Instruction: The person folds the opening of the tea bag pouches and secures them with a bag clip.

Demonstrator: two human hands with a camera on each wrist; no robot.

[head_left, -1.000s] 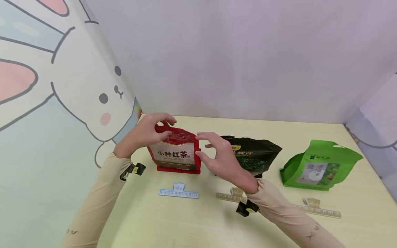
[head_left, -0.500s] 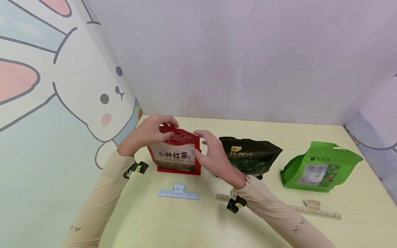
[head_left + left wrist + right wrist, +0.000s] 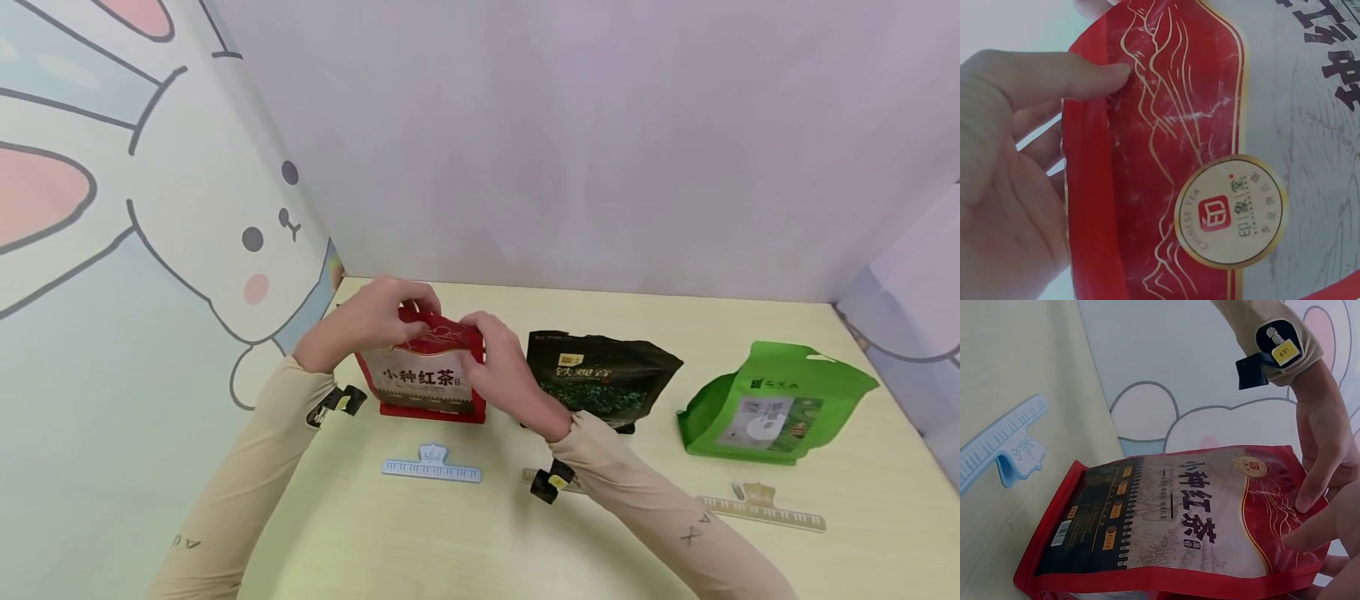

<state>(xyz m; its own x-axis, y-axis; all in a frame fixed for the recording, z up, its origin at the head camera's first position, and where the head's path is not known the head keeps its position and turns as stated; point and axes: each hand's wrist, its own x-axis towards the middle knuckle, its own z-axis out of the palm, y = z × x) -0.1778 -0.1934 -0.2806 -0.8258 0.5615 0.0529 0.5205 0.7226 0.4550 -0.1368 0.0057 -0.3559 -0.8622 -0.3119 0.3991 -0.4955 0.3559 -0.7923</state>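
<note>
A red tea bag [image 3: 423, 379] with a pale label stands upright at the table's left. My left hand [image 3: 369, 315] grips its top edge; in the left wrist view the thumb [image 3: 1094, 80] lies on the red front and the fingers go behind. At the bag's upper right corner is my right hand [image 3: 501, 367], thumb on the front, fingers behind the edge. Both hands pinch the top in the right wrist view, where the tea bag [image 3: 1166, 512] shows its whole front. A blue bag clip [image 3: 431, 468] with a piano-key pattern lies in front of the bag.
Right of the hands stands a black tea bag [image 3: 600, 379], then a green tea bag [image 3: 772, 408]. A gold clip [image 3: 531, 477] is partly hidden by the right wrist; another gold clip [image 3: 780, 512] lies before the green bag. A rabbit-printed wall [image 3: 202, 200] borders the left.
My right hand has moved left and its fingers have closed on the red tea bag's upper right corner. The left hand has slid slightly right along the top.
</note>
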